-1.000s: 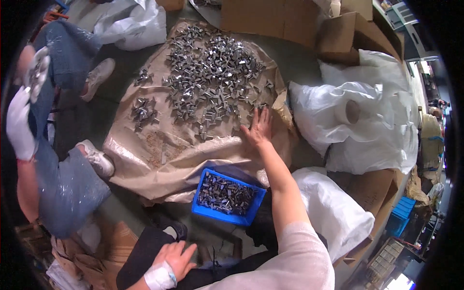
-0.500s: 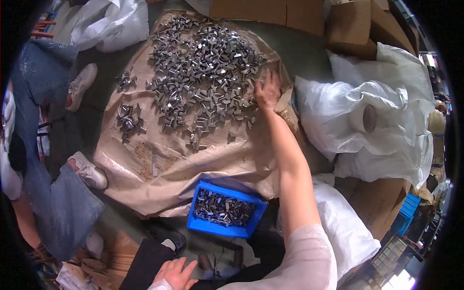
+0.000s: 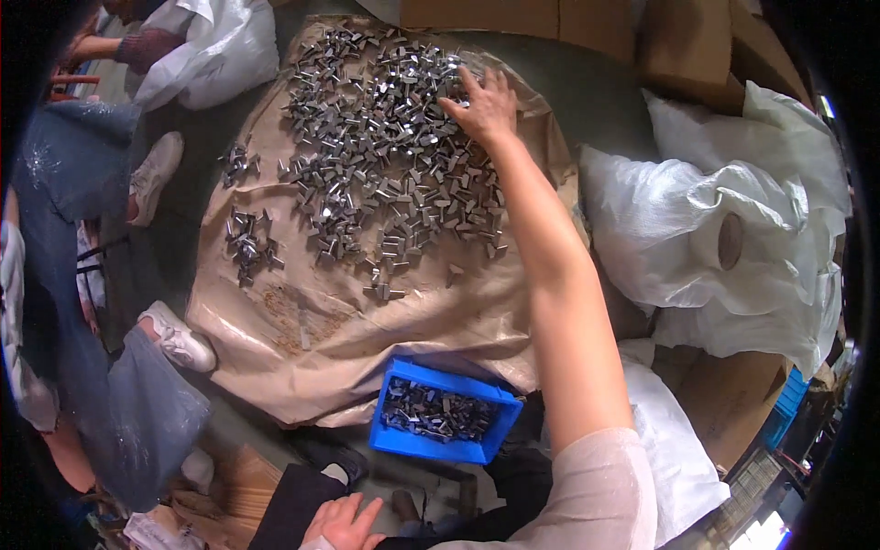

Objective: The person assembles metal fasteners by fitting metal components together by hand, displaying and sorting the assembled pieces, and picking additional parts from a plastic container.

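Our right hand (image 3: 488, 108) spread flat, fingers apart, grasping nothing we can see; small metal pieces (image 3: 394, 92) heaped left of it and toward us, on brown sheet (image 3: 458, 312); our left hand (image 3: 344, 524) loose over dark trousers (image 3: 289, 504); blue bin (image 3: 426, 445), part-filled, beyond left hand, rightward

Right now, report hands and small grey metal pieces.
Right hand open at right edge of pieces. Left hand open near black trouser leg. Pieces scattered on brown sheet, right forearm hiding part.
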`<state>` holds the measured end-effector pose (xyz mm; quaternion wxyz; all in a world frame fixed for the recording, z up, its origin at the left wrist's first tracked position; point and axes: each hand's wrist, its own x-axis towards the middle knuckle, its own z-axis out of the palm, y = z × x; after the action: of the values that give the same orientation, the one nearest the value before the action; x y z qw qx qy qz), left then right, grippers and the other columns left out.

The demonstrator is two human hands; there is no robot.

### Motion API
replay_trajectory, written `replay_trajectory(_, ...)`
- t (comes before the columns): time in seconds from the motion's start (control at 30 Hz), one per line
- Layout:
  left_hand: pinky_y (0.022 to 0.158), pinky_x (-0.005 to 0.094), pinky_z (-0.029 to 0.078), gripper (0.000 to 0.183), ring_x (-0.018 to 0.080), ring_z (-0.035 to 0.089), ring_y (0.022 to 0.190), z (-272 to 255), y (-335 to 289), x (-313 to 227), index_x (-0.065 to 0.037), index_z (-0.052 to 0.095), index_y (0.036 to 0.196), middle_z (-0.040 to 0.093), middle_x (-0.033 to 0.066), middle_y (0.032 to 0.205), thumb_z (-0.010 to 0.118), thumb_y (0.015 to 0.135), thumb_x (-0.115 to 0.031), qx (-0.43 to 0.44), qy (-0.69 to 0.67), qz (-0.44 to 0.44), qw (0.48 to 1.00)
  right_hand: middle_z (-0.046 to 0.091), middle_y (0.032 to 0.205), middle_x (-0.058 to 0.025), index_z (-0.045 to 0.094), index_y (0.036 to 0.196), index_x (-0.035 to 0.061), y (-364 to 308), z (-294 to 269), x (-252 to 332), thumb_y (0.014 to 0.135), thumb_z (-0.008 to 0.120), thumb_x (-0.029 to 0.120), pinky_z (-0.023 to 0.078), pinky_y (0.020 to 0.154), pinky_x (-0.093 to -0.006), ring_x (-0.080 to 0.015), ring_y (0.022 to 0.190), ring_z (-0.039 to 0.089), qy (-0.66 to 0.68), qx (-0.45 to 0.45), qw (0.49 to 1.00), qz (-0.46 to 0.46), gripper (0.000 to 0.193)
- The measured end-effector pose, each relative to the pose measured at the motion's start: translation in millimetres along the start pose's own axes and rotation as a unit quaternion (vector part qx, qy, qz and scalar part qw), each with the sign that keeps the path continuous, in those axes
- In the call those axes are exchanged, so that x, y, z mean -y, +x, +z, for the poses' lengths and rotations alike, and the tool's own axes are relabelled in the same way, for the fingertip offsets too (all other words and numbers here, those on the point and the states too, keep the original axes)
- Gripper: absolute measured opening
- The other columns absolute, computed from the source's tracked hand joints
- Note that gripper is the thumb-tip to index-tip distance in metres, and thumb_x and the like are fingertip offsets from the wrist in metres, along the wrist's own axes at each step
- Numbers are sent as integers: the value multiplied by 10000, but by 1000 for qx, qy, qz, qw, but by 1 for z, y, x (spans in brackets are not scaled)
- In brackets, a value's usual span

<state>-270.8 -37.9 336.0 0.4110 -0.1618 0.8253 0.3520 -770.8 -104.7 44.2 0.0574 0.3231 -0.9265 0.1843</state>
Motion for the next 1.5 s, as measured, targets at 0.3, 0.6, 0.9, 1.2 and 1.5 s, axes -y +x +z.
replay_trajectory(0.3,917,433,329,586,345,411,1087,-6,-2,4,-57,375,1241,420,202,1199,589,719,-217,-2,3,-4,1000,523,1110,-28,500,1128,310,-21,-8,9,695,659,416,367,870,-396,-260,1053,443,28,41,998,-40,473)
replay_trajectory(0.6,879,417,376,510,314,476,1030,-5,-9,-6,-61,440,1193,494,176,1132,596,748,-255,-49,50,32,997,484,1042,-49,564,983,253,-129,-14,44,643,620,196,327,848,-398,-237,963,453,89,-58,987,-117,349)
replay_trajectory(0.9,854,400,395,490,338,500,970,-15,-13,-18,-49,473,1147,489,205,1084,614,734,-271,-18,38,55,998,487,715,-46,559,803,199,-132,-10,41,716,519,188,369,620,-373,-231,712,503,-29,-112,980,-161,96)
replay_trajectory(1.2,831,398,406,491,337,516,947,-5,-37,-22,-56,480,1143,505,204,1064,626,721,-261,-53,65,96,992,520,631,-58,526,694,149,-144,-31,46,739,478,149,443,533,-393,-218,616,603,-65,78,981,-163,66)
replay_trajectory(1.5,782,385,400,507,307,515,907,17,-68,-11,-71,478,1148,505,179,1037,625,709,-278,-107,107,131,980,444,565,28,575,921,143,-194,-78,31,761,546,169,266,390,-217,-83,390,354,856,188,246,414,165)
